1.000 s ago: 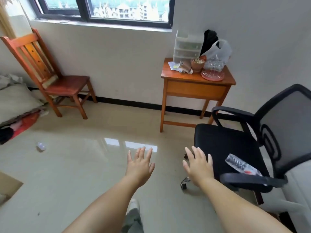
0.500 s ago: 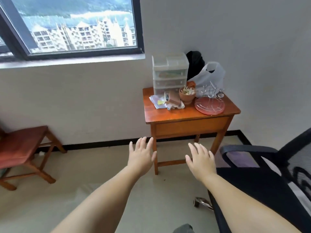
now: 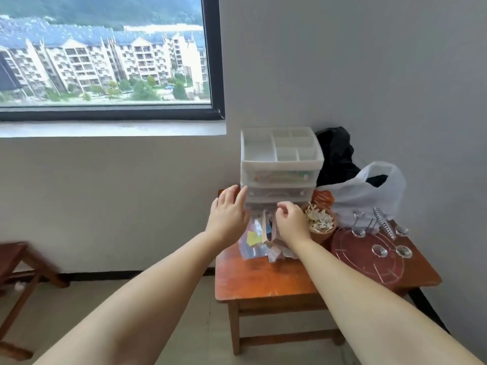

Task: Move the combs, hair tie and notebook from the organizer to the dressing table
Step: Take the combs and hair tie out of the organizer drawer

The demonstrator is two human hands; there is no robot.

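Floor and chair have given way to the wooden dressing table (image 3: 263, 283), now within reach. Nothing is held: the left hand (image 3: 228, 212) is spread beside the organizer (image 3: 280, 167), the right hand (image 3: 291, 219) half-curled at its lowest drawer. Combs, hair tie and notebook cannot be distinguished; retrieval is judged imminent.

The wooden table (image 3: 263, 280) carries a white organizer (image 3: 280, 164), a pot (image 3: 320, 225) of what may be clips, a round red tray (image 3: 366, 262), bags and papers.
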